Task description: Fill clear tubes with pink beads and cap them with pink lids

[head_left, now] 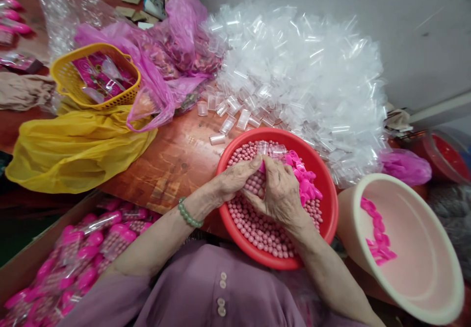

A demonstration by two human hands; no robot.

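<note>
My left hand (239, 176) and my right hand (281, 187) meet over a red basin (241, 241) of pink beads (257, 231). Their thumbs and fingertips close together around a small clear plastic tube (262, 148) with a bright pink cap (262, 166) at its near end. My fingers partly hide both, so how far the cap sits on the tube cannot be made out. Another clear tube (278, 151) lies just beyond my right hand. Loose pink caps (307, 182) are heaped on the beads at the basin's right side.
A large pile of clear tubes (301, 67) covers the table's back. To the right stands a cream tub (415, 268) with pink caps inside. A yellow basket (95, 102), a yellow bag (73, 150) and filled tubes (88, 248) in a box are at left.
</note>
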